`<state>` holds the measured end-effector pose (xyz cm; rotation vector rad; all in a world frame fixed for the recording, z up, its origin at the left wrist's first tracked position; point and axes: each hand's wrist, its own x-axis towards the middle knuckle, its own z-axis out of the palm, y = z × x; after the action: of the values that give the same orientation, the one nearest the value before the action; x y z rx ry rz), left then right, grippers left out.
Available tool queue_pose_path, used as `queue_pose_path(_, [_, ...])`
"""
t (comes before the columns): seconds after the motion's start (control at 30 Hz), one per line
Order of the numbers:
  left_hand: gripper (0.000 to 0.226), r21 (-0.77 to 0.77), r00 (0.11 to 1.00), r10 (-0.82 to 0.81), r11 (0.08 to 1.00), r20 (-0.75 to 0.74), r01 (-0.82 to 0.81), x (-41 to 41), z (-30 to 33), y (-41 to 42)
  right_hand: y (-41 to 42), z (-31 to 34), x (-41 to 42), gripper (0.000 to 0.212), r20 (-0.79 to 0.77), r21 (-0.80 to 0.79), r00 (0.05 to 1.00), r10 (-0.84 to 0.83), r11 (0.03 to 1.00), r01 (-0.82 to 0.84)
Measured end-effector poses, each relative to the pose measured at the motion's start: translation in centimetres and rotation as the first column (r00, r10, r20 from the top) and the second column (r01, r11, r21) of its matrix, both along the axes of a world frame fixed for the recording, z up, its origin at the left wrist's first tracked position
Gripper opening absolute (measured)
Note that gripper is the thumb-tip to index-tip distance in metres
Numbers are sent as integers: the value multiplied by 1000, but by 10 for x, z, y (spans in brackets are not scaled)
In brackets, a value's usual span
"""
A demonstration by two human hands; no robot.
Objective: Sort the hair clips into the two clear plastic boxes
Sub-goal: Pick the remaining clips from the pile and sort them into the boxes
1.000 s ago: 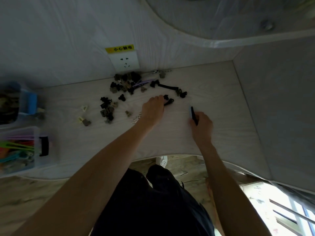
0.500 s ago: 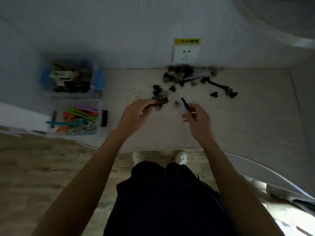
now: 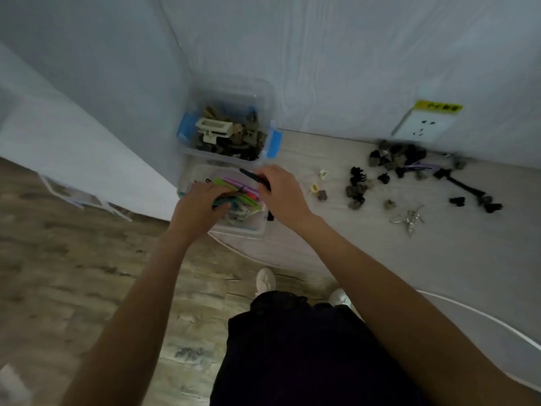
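Note:
Two clear plastic boxes stand at the table's left end. The far box (image 3: 268, 95) holds dark and beige claw clips. The near box (image 3: 234, 228) holds long coloured clips. My left hand (image 3: 199, 205) is down inside the near box, fingers curled over the coloured clips; what it grips is hidden. My right hand (image 3: 282, 191) hovers over the same box's right side, shut on a long black clip (image 3: 253, 177) that points left. A scatter of loose dark clips (image 3: 392, 159) lies on the table to the right.
A wall socket (image 3: 424, 127) with a yellow label sits behind the loose clips. A silver metal clip (image 3: 409, 218) lies near the table's curved front edge. Wooden floor and my white shoes (image 3: 265, 281) show below.
Both hands have moved left from the loose pile to the near box. The right hand still carries the black clip; the left hand now reaches into the box.

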<state>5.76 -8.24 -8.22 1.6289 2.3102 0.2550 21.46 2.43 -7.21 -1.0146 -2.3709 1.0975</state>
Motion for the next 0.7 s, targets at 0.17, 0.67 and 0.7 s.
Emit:
queue_pose_path(0.17, [32, 166, 999, 16, 986, 37, -22, -6, -8, -12, -3, -14, -31, 29, 189, 187, 978, 92, 974, -128])
queue_pose_path(0.67, [25, 424, 960, -239, 892, 149, 156, 116, 12, 61, 19, -22, 149, 24, 102, 419, 977, -188, 899, 129])
queue_pose_path(0.7, [25, 417, 940, -300, 884, 164, 210, 133, 10, 75, 25, -24, 173, 26, 117, 397, 964, -237, 901, 174])
